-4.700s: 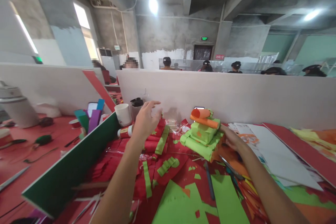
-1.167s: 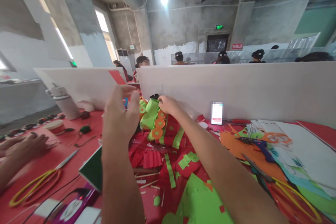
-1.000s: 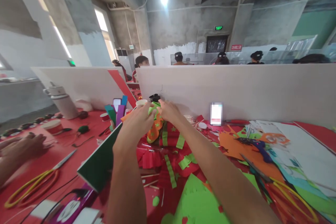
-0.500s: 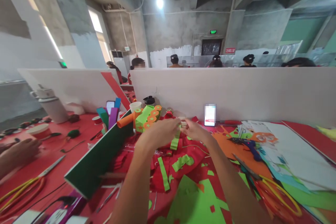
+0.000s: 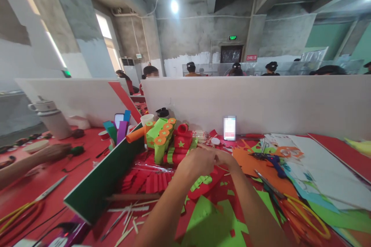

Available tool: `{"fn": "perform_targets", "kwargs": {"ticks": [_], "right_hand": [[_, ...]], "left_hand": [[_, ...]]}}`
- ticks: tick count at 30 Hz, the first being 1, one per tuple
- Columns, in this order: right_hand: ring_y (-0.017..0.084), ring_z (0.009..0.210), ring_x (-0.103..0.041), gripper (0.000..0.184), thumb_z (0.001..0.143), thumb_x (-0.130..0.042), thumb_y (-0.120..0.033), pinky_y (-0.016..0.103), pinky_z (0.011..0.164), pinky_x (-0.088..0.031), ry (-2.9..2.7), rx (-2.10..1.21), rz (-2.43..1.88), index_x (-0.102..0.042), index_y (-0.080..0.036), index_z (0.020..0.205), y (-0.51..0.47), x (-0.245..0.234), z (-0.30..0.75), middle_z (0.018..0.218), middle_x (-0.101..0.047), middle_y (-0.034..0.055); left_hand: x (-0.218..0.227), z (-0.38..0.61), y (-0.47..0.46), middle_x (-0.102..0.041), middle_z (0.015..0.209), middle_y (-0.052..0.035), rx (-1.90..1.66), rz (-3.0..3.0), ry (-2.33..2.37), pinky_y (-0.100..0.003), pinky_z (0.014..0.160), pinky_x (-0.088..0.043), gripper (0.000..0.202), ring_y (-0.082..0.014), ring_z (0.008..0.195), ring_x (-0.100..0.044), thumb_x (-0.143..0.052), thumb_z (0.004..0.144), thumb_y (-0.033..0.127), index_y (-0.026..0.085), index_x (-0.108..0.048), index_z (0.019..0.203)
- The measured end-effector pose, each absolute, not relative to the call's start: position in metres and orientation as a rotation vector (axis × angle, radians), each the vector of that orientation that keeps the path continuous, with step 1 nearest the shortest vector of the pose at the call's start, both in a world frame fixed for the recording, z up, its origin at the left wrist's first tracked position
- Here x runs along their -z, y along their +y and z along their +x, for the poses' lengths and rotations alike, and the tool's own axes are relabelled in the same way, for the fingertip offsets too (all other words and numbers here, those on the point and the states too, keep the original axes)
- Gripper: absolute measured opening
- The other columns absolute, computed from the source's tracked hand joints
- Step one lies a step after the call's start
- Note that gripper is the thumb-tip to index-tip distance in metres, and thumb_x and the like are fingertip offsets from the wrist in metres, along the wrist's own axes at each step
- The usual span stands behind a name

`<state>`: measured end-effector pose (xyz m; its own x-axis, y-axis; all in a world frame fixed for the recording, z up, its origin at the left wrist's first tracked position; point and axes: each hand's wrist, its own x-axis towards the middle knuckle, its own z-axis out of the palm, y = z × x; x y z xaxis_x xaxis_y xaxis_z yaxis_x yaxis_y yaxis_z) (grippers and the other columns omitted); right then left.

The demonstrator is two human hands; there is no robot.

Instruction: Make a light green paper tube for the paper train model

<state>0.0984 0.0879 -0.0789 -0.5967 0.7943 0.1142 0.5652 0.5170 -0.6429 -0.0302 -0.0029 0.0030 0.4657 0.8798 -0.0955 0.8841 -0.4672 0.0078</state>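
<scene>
My left hand (image 5: 199, 161) and my right hand (image 5: 225, 158) meet over the table's middle, fingers bent together. What their fingertips pinch, if anything, is hidden. Just left of them stands a paper model: a red block with a yellow-green star (image 5: 181, 144), a red paper tube (image 5: 182, 128) on top and green bands around its lower part. Beside it sits a green paper body with orange star discs (image 5: 161, 139) and an orange paper tube (image 5: 136, 134). Crinkled green paper pieces (image 5: 202, 181) lie below my hands, on red paper.
A green board (image 5: 98, 181) stands left. Scissors (image 5: 301, 212), a glue gun (image 5: 269, 157) and paper sheets (image 5: 324, 162) lie right. A phone (image 5: 230, 128) leans on the white partition (image 5: 261, 104). Another person's hand (image 5: 55, 152) is at far left, near a dark green ball (image 5: 77, 150).
Both my hands have come nearer and slightly right, uncovering the red block, the tube and a bundle of sticks behind. The other person's hand has moved right toward the green ball.
</scene>
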Motion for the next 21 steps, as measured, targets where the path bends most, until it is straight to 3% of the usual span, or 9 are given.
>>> {"fn": "perform_targets", "kwargs": {"ticks": [4, 6, 11, 17, 21], "right_hand": [[0.022, 0.106, -0.061, 0.045, 0.09, -0.058, -0.019, 0.037, 0.091, -0.051, -2.41, -0.932, -1.063, -0.052, -0.023, 0.134, 0.097, 0.077, 0.121, 0.123, -0.062, 0.0098], [0.022, 0.099, -0.064, 0.051, 0.091, -0.055, -0.022, 0.036, 0.085, -0.053, -2.401, -0.99, -1.087, -0.045, -0.021, 0.141, 0.098, 0.074, 0.134, 0.115, -0.065, 0.0099], [0.02, 0.093, -0.066, 0.053, 0.091, -0.055, -0.034, 0.034, 0.082, -0.053, -2.357, -1.083, -1.144, -0.044, -0.024, 0.142, 0.095, 0.066, 0.163, 0.11, -0.067, 0.0071], [0.023, 0.1, -0.065, 0.051, 0.092, -0.054, -0.037, 0.034, 0.081, -0.052, -2.288, -1.085, -1.245, -0.046, -0.025, 0.141, 0.093, 0.063, 0.18, 0.117, -0.066, 0.0095], [0.024, 0.095, -0.066, 0.051, 0.089, -0.059, -0.038, 0.034, 0.078, -0.051, -2.292, -1.042, -1.317, -0.05, -0.026, 0.138, 0.094, 0.066, 0.18, 0.111, -0.069, 0.0076]], "left_hand": [[0.014, -0.03, 0.016, -0.071, 0.105, -0.0196, 0.133, 2.608, 1.643, -0.039, 0.078, -0.053, 0.035, -0.031, 0.096, -0.069, -0.039, 0.087, 0.016, 0.012, -0.064, 0.111], [0.025, -0.03, 0.028, -0.071, 0.108, -0.0197, 0.181, 2.584, 1.642, -0.038, 0.078, -0.054, 0.032, -0.0313, 0.099, -0.068, -0.045, 0.086, 0.02, 0.013, -0.066, 0.109], [0.044, -0.031, 0.045, -0.073, 0.099, -0.0208, 0.243, 2.496, 1.739, -0.038, 0.075, -0.055, 0.029, -0.0324, 0.095, -0.069, -0.05, 0.084, 0.022, 0.011, -0.07, 0.102], [0.044, -0.024, 0.032, -0.071, 0.104, -0.0242, 0.16, 2.545, 1.802, -0.047, 0.087, -0.05, 0.03, -0.0353, 0.105, -0.064, -0.046, 0.087, 0.019, 0.009, -0.07, 0.103], [0.043, -0.011, 0.027, -0.071, 0.108, -0.0183, 0.166, 2.625, 1.605, -0.044, 0.085, -0.052, 0.032, -0.0323, 0.105, -0.064, -0.045, 0.089, 0.024, 0.014, -0.068, 0.109]]}}
